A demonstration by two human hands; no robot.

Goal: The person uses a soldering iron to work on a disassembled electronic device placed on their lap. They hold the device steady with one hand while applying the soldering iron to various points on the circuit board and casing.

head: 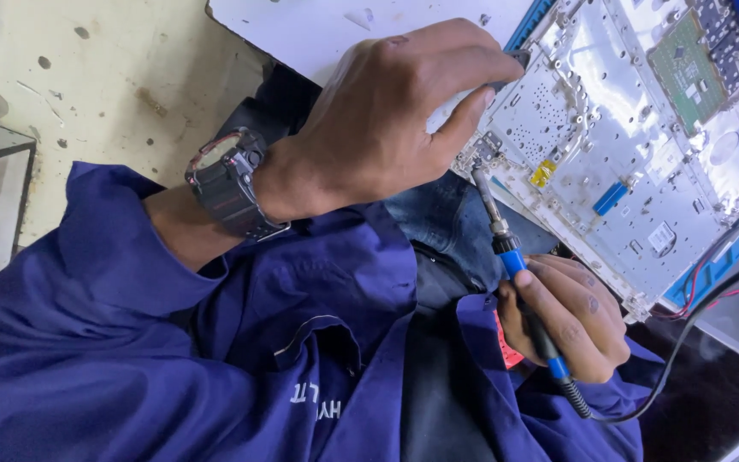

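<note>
A stained pale desk (130,77) carries a silver laptop chassis (635,145) lying on a blue mat (720,265). A green circuit board (688,58) sits inside the chassis near its far corner. The left hand (387,120) rests on the chassis edge, fingers pressed together. Beside the chassis's near edge, the right hand (570,316) has its fingers wrapped around a blue-handled soldering iron (515,257), tip touching the chassis.

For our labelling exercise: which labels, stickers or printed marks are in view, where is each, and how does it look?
Yellow sticker: small rectangle, left part of the metal laptop chassis.
White label: small square, chassis lower edge.
White lettering: on the blue work jacket.
</note>
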